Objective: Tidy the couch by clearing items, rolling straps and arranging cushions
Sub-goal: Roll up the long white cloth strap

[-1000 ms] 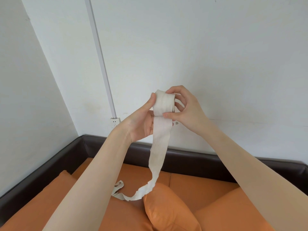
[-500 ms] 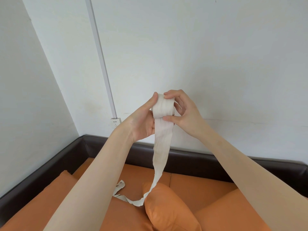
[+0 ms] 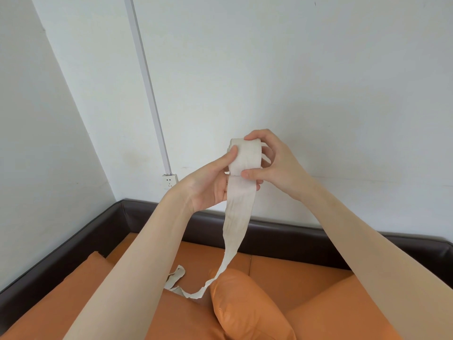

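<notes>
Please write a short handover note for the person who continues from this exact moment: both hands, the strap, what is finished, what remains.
Left hand: grip on the strap roll, thumb on its front.
Right hand: grip on the same roll, fingers over the top, thumb below.
Strap tail: hangs down, crosses the orange cushion, loose end lies on the couch seat.
Done: the strap is partly rolled.
Left: roll up the tail, then arrange the cushions.
</notes>
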